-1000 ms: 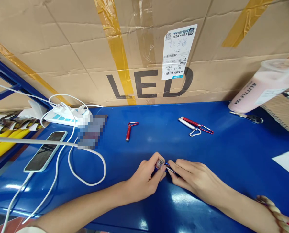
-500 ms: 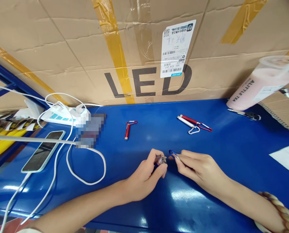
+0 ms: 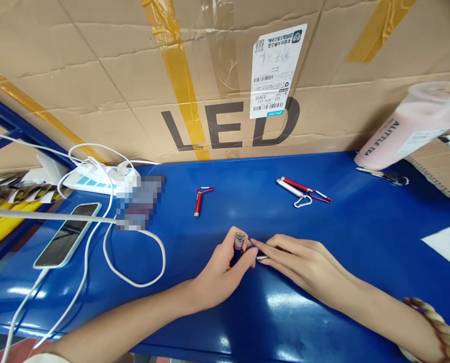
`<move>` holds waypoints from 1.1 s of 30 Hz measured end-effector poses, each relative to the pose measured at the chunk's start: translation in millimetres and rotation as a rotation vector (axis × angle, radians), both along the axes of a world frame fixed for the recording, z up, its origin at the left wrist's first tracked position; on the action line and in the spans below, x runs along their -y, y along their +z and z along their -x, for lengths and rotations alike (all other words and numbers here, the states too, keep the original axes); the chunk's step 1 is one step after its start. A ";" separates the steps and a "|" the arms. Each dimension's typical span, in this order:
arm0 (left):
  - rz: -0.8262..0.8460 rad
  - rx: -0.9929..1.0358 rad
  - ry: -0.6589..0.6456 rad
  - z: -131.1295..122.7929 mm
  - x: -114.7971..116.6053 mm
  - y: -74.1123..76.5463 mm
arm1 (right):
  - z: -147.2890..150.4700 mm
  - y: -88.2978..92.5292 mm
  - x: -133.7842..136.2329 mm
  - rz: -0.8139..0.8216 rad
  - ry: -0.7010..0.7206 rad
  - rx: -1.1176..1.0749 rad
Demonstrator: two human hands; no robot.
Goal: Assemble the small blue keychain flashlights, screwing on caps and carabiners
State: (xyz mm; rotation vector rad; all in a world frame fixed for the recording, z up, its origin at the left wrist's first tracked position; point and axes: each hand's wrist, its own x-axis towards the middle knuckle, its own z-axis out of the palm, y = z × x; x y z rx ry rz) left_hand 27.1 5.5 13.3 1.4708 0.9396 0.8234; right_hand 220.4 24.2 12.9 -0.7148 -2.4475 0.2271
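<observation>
My left hand [image 3: 225,272] is closed around a small blue flashlight [image 3: 238,243], whose silver end points up between thumb and forefinger. My right hand [image 3: 304,264] meets it from the right, fingers pinched on a blue carabiner clip [image 3: 261,257], which is mostly hidden. Whether the clip is joined to the flashlight I cannot tell. Beyond my hands lies a short red flashlight [image 3: 198,204] with a red clip. Farther right, a silver flashlight [image 3: 290,187] and a longer red flashlight [image 3: 295,185] lie side by side, each with its own clip.
On the blue table [image 3: 194,322], a phone [image 3: 68,237], white cables [image 3: 162,252] and a power strip [image 3: 96,179] lie left. A pink drink cup [image 3: 394,133], keys [image 3: 393,177] and white paper [image 3: 449,249] are right. A cardboard box [image 3: 126,75] stands behind.
My left hand has turned the flashlight more upright. My right hand has moved left with the carabiner clip, so that the hands now touch and cover most of the clip.
</observation>
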 end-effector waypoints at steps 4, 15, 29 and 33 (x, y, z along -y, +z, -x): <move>-0.086 -0.156 0.041 -0.5 0.6 1.2 | -0.4 -2.2 -0.6 -0.016 -0.031 0.030; -0.171 -0.173 -0.072 3.6 1.3 1.4 | 0.9 -8.7 2.5 -0.131 0.050 0.080; -0.233 -0.237 -0.100 4.6 5.8 -2.0 | 1.6 -7.8 3.4 -0.177 0.048 0.056; -0.188 -0.228 -0.122 4.8 4.6 -1.3 | 3.0 -6.7 3.7 -0.155 0.042 0.052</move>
